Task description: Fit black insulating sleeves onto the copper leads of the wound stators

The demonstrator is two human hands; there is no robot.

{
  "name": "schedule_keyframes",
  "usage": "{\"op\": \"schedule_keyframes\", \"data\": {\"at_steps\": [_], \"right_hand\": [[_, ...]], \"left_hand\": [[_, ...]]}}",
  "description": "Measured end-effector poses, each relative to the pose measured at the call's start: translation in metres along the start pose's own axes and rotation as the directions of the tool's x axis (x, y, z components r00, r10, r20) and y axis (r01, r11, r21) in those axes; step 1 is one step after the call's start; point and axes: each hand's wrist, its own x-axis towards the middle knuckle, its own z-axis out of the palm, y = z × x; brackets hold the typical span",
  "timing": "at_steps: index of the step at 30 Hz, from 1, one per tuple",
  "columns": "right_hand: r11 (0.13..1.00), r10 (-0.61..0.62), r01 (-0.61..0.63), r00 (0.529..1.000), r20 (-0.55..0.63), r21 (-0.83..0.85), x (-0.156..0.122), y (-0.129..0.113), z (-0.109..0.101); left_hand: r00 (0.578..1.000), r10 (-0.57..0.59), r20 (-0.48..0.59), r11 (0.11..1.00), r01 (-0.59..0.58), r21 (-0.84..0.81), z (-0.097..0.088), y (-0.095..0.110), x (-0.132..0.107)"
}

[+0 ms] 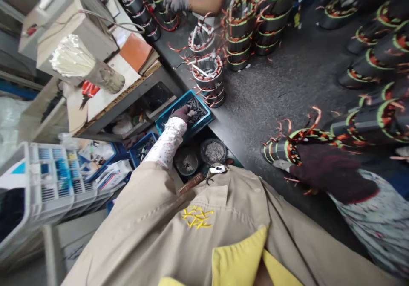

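Note:
My left hand (182, 114), in a dark glove with paler fingertips, reaches into a blue bin (159, 124). Small dark strips (198, 110) fill the bin. Its fingers look bunched together among the strips; what they pinch, if anything, is too small to make out. Far to the right, my right hand (329, 169), in a dark maroon glove, is closed on the side of a motor stator (277, 150). Orange-red wire ends and green rings show around this stator. Part of the right hand's grip is hidden behind the glove's back.
Stacked stators (209, 83) stand just beyond the bin, with more along the right of the dark table (252, 102). Two round bowls (213, 150) sit below the bin. At left are a shelf with a bundle of white sticks (72, 58) and a white basket (47, 179). A co-worker's gloved hand (176, 1) is at the top.

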Motion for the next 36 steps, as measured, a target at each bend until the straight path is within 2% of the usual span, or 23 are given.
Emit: {"op": "schedule_keyframes", "data": {"at_steps": [2,3,5,8,10,14,18,23,25,27,30,31,32,36], "right_hand": [[0.997,0.038,-0.033,0.996,0.075,-0.073,-0.004,-0.015,-0.012],[0.994,0.055,-0.044,0.993,0.101,-0.103,-0.005,-0.022,-0.019],[0.991,0.084,-0.069,0.986,0.141,-0.113,-0.008,-0.034,-0.03],[0.99,0.129,-0.116,0.975,0.183,-0.08,-0.009,-0.041,-0.039],[0.992,0.125,-0.116,0.976,0.18,-0.055,-0.01,-0.042,-0.041],[0.993,0.116,-0.116,0.982,0.149,-0.011,-0.013,-0.041,-0.043],[0.992,0.116,-0.121,0.986,0.123,0.035,-0.015,-0.043,-0.047],[0.991,0.12,-0.127,0.981,0.152,0.037,-0.014,-0.046,-0.053],[0.993,0.113,-0.116,0.982,0.15,0.01,-0.014,-0.046,-0.054],[0.995,0.102,-0.102,0.983,0.153,-0.01,-0.014,-0.047,-0.053],[0.995,0.101,-0.101,0.983,0.155,-0.009,-0.015,-0.047,-0.051],[0.994,0.107,-0.107,0.982,0.153,-0.009,-0.015,-0.047,-0.051],[0.993,0.114,-0.114,0.982,0.149,-0.009,-0.015,-0.047,-0.051],[0.992,0.12,-0.123,0.982,0.145,0.017,-0.013,-0.044,-0.049]], "left_hand": [[0.993,0.112,0.047,0.962,-0.096,-0.255,0.022,0.024,-0.018],[0.977,0.196,0.086,0.907,-0.147,-0.394,0.035,0.04,-0.029],[0.917,0.354,0.181,0.792,-0.192,-0.579,0.06,0.075,-0.051],[0.839,0.449,0.306,0.753,-0.171,-0.636,0.089,0.123,-0.075],[0.823,0.468,0.322,0.767,-0.196,-0.611,0.097,0.147,-0.081],[0.779,0.54,0.317,0.801,-0.361,-0.477,0.092,0.172,-0.082],[0.75,0.574,0.33,0.81,-0.458,-0.367,0.082,0.179,-0.081],[0.708,0.65,0.277,0.759,-0.581,-0.295,0.069,0.188,-0.075],[0.671,0.69,0.272,0.723,-0.657,-0.212,0.059,0.196,-0.073],[0.611,0.722,0.325,0.673,-0.729,-0.126,0.05,0.204,-0.075],[0.538,0.741,0.401,0.625,-0.771,-0.119,0.047,0.212,-0.082],[0.536,0.745,0.397,0.629,-0.763,-0.15,0.049,0.212,-0.084],[0.552,0.748,0.368,0.641,-0.744,-0.188,0.052,0.211,-0.085],[0.689,0.687,0.232,0.723,-0.612,-0.322,0.066,0.197,-0.078]]}}
